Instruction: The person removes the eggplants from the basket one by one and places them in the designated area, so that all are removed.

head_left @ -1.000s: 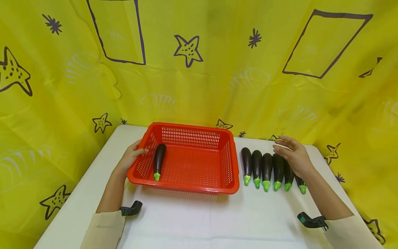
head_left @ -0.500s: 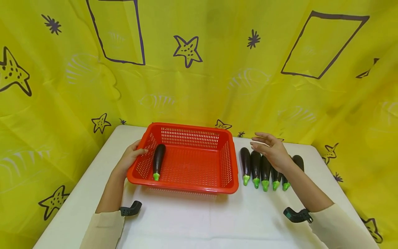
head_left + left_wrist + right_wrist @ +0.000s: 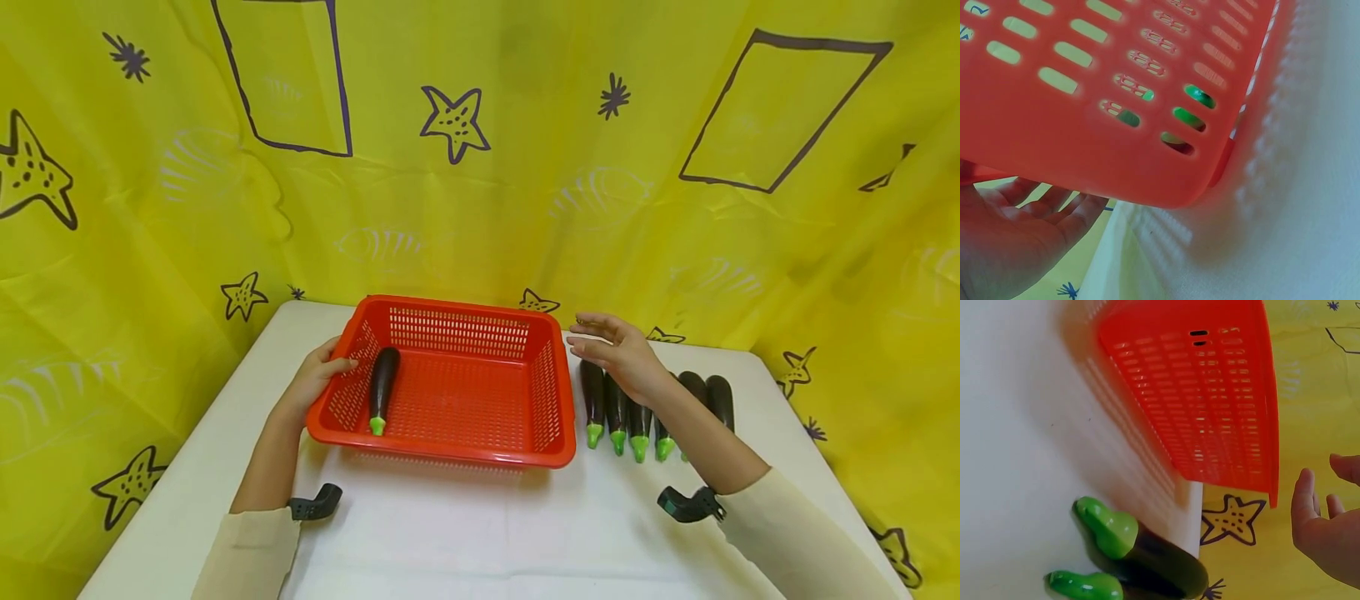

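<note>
An orange slatted basket (image 3: 480, 457) stands on the white table, and one dark eggplant (image 3: 383, 387) with a green tip lies inside along its left wall. My left hand (image 3: 315, 379) holds the basket's left rim (image 3: 1116, 169), thumb over the edge. A row of several eggplants (image 3: 617, 404) lies to the right of the basket. My right hand (image 3: 618, 350) hovers open over the leftmost ones, fingers straight and pointing left, holding nothing. In the right wrist view the fingers (image 3: 1305, 506) hang near the basket's side (image 3: 1210, 406), above two eggplants (image 3: 1147, 553).
The white table (image 3: 480, 533) is backed on all sides by a yellow curtain (image 3: 480, 167) with star prints. A black wrist camera mount (image 3: 317, 503) sits on each forearm. Bare table surface lies in front of the basket.
My right hand has moved left along the eggplant row, from its right end to its left end near the basket. The left hand and basket have stayed put.
</note>
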Demonstrator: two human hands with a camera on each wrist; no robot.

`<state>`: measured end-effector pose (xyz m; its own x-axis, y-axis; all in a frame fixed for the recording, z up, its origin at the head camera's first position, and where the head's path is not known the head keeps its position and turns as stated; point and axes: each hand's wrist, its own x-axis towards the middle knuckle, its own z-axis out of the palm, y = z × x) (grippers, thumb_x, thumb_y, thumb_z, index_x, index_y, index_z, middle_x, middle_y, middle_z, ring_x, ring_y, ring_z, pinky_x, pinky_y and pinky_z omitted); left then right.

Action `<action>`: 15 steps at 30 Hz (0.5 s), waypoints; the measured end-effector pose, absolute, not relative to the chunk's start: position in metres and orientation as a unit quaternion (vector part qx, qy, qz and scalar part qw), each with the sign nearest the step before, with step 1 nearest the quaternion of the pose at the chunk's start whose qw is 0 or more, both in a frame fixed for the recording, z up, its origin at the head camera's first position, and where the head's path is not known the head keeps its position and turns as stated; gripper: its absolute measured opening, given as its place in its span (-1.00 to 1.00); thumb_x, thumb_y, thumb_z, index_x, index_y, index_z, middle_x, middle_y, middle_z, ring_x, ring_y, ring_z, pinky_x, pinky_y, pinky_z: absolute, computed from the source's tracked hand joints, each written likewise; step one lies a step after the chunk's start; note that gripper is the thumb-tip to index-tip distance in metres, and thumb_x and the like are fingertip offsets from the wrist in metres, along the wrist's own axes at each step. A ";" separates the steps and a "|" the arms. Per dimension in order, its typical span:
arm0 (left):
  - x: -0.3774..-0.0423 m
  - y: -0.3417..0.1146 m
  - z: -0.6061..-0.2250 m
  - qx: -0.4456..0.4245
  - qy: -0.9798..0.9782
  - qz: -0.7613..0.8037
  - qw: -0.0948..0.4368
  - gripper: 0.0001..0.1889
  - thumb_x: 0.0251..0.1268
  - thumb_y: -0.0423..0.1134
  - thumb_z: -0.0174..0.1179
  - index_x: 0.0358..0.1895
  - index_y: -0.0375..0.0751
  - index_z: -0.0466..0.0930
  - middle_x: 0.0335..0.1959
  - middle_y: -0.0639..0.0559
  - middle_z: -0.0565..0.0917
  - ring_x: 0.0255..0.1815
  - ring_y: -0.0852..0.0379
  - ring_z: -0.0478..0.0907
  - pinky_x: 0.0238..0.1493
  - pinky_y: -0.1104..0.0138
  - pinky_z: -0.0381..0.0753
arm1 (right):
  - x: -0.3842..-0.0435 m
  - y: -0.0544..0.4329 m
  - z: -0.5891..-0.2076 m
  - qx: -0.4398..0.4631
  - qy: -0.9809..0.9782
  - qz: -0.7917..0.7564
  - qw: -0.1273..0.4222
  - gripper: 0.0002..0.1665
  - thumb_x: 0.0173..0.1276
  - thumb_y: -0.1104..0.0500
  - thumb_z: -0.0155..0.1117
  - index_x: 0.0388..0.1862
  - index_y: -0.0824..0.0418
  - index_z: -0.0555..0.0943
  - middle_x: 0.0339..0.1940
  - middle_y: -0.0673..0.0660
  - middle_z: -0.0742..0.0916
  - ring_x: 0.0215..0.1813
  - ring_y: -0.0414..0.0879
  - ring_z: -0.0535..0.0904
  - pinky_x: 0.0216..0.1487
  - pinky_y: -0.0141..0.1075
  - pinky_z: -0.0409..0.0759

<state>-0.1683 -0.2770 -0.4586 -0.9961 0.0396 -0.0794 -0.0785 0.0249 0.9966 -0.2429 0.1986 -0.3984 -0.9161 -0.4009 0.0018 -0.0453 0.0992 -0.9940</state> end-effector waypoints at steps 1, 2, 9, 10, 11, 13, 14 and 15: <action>-0.169 -0.277 -0.458 -0.012 0.716 0.697 0.041 -0.36 0.52 -0.35 -0.01 0.61 -0.40 0.13 0.39 -0.48 0.39 0.06 0.06 0.62 0.01 0.27 0.73 | -0.243 0.196 -0.397 -0.155 0.727 -0.654 0.138 -0.28 0.57 0.34 0.22 0.58 0.47 0.19 0.46 0.51 0.39 0.24 0.02 0.62 0.25 -0.22 0.62; -0.169 -0.277 -0.458 -0.012 0.716 0.697 0.040 -0.36 0.52 -0.35 -0.01 0.61 -0.40 0.13 0.38 -0.48 0.40 0.05 0.07 0.62 0.01 0.28 0.73 | -0.244 0.194 -0.395 -0.157 0.725 -0.655 0.141 -0.28 0.57 0.34 0.22 0.58 0.46 0.19 0.46 0.51 0.39 0.25 0.04 0.62 0.25 -0.22 0.62; -0.169 -0.277 -0.458 -0.015 0.715 0.697 0.041 -0.36 0.53 -0.35 -0.01 0.61 -0.39 0.13 0.39 -0.47 0.39 0.07 0.06 0.61 0.02 0.29 0.72 | -0.246 0.176 -0.389 -0.165 0.709 -0.665 0.168 -0.28 0.56 0.37 0.20 0.58 0.45 0.19 0.47 0.51 0.39 0.29 0.11 0.62 0.30 -0.14 0.59; -0.169 -0.277 -0.458 -0.015 0.715 0.697 0.042 -0.36 0.53 -0.35 -0.01 0.61 -0.39 0.12 0.40 -0.47 0.39 0.08 0.06 0.61 0.02 0.28 0.72 | -0.246 0.174 -0.388 -0.168 0.706 -0.666 0.172 -0.29 0.56 0.38 0.19 0.59 0.47 0.18 0.47 0.52 0.38 0.28 0.08 0.62 0.32 -0.13 0.57; -0.169 -0.277 -0.458 -0.014 0.715 0.698 0.043 -0.36 0.53 -0.35 -0.01 0.62 -0.39 0.12 0.41 -0.46 0.38 0.08 0.06 0.60 0.03 0.28 0.72 | -0.247 0.171 -0.388 -0.170 0.704 -0.667 0.174 -0.29 0.56 0.38 0.18 0.58 0.48 0.18 0.47 0.53 0.38 0.27 0.05 0.63 0.33 -0.13 0.57; -0.168 -0.277 -0.458 -0.012 0.712 0.700 0.043 -0.36 0.54 -0.35 -0.01 0.62 -0.38 0.11 0.42 -0.46 0.37 0.09 0.06 0.60 0.04 0.27 0.71 | -0.248 0.166 -0.387 -0.175 0.700 -0.669 0.177 -0.31 0.57 0.39 0.17 0.57 0.50 0.19 0.47 0.54 0.37 0.23 -0.02 0.65 0.35 -0.10 0.55; -0.168 -0.277 -0.458 -0.011 0.711 0.702 0.043 -0.36 0.54 -0.35 -0.02 0.62 -0.38 0.11 0.42 -0.46 0.37 0.09 0.07 0.60 0.04 0.27 0.71 | -0.248 0.164 -0.387 -0.175 0.698 -0.671 0.179 -0.32 0.56 0.40 0.16 0.56 0.50 0.21 0.47 0.54 0.37 0.20 -0.06 0.65 0.35 -0.10 0.55; -0.168 -0.277 -0.459 -0.011 0.710 0.703 0.043 -0.36 0.54 -0.36 -0.02 0.62 -0.38 0.12 0.42 -0.45 0.37 0.09 0.07 0.60 0.05 0.27 0.71 | -0.249 0.161 -0.387 -0.178 0.697 -0.671 0.181 -0.33 0.56 0.40 0.16 0.55 0.51 0.21 0.46 0.55 0.37 0.18 -0.09 0.66 0.36 -0.11 0.55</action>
